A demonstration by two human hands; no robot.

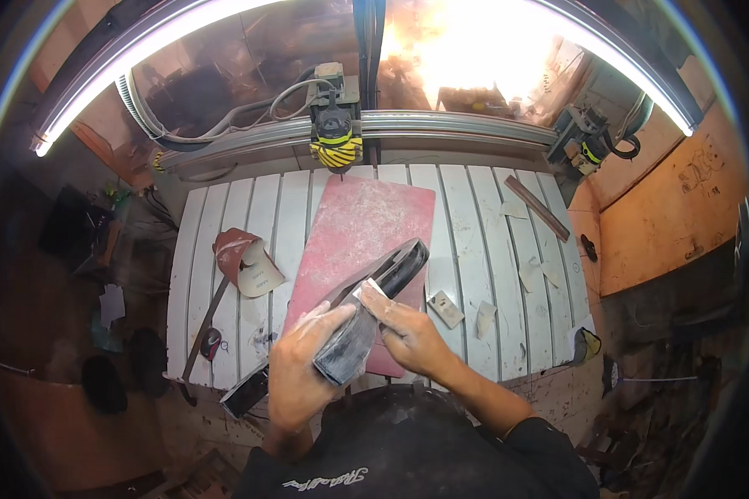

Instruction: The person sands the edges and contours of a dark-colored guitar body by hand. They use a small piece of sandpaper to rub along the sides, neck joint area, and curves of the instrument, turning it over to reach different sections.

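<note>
A long, curved dark part [343,353], dusted pale grey, is held up over a red board [370,212]. My left hand [300,366] is wrapped round its near left side. My right hand [404,333] has its fingers closed on a small pale piece of sandpaper [371,287], which lies against the upper face of the part. Both hands are whitened with dust. Another dark, shiny end [245,392] sticks out left of my left hand; whether it belongs to the same part is hidden.
The white slatted table [193,241] bears a curled sandpaper sheet [254,264], a dark strip [201,337], a small block [446,308], several sandpaper scraps [485,319] and a brown bar [537,208]. Behind, a metal rail [441,123] carries a machine head [334,125] and another [587,141].
</note>
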